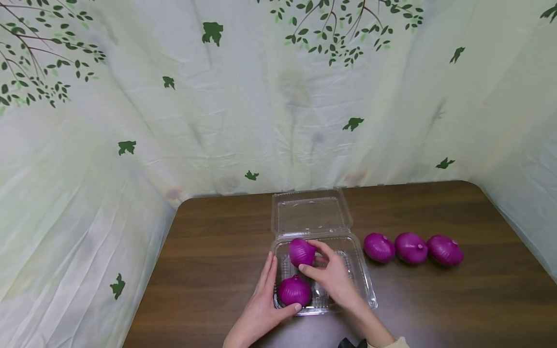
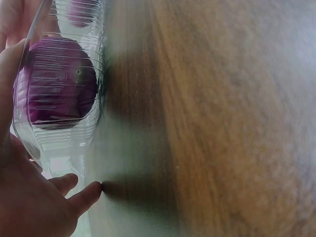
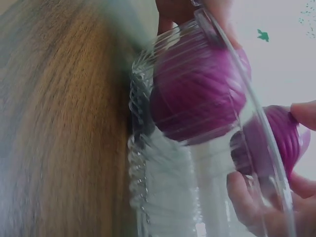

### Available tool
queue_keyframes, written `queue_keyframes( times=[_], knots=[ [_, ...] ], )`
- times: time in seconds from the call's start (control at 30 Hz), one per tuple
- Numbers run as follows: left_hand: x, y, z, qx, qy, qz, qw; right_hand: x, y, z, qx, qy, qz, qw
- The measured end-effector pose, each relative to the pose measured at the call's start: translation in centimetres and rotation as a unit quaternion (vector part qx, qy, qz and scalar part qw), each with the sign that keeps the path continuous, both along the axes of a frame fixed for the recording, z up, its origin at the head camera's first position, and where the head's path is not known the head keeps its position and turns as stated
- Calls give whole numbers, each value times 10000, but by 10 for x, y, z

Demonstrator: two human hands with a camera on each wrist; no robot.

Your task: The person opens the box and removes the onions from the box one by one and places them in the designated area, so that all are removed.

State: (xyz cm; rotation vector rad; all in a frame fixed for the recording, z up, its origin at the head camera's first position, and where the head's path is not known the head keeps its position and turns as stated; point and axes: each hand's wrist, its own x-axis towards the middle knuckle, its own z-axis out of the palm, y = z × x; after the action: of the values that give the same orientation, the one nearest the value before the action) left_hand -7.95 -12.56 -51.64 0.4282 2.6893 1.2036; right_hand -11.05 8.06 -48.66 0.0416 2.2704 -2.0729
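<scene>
A purple onion (image 1: pixel 302 252) is pinched between the thumb and fingers of my right hand (image 1: pixel 332 275), at the back left of a clear plastic clamshell container (image 1: pixel 363 275). Directly in front of it, in the container's front left corner, sits another purple onion (image 1: pixel 295 291). My left hand (image 1: pixel 263 304) lies along the container's left side with its fingers straight. Its thumb reaches across the front rim beside that front onion. In the right wrist view, the held onion (image 3: pixel 284 140) appears behind the clear wall. The container's hinged lid (image 1: pixel 311 212) is folded back, away from me.
Three more purple onions (image 1: pixel 411 248) stand in a row on the brown wooden table (image 1: pixel 487 299), right of the container. A pale curtain (image 1: pixel 278 121) with a leaf print hangs behind the table. Something black (image 1: pixel 352 343) shows at the bottom edge.
</scene>
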Motion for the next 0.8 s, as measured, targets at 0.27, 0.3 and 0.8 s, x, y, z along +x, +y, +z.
queue_keyframes(
  times=[0.27, 0.3, 0.8],
  knots=[
    [0, 0, -1, -47, -28, 28, 10000, 9, 12, 5, -42, 186, -93, 9998],
    [0, 0, -1, -42, -15, 33, 10000, 10, 14, 5, -47, 224, -108, 9997],
    [1, 0, -1, 10, 77, 44, 10000, 26, 40, 3, -354, 924, 33, 9951]
  ],
)
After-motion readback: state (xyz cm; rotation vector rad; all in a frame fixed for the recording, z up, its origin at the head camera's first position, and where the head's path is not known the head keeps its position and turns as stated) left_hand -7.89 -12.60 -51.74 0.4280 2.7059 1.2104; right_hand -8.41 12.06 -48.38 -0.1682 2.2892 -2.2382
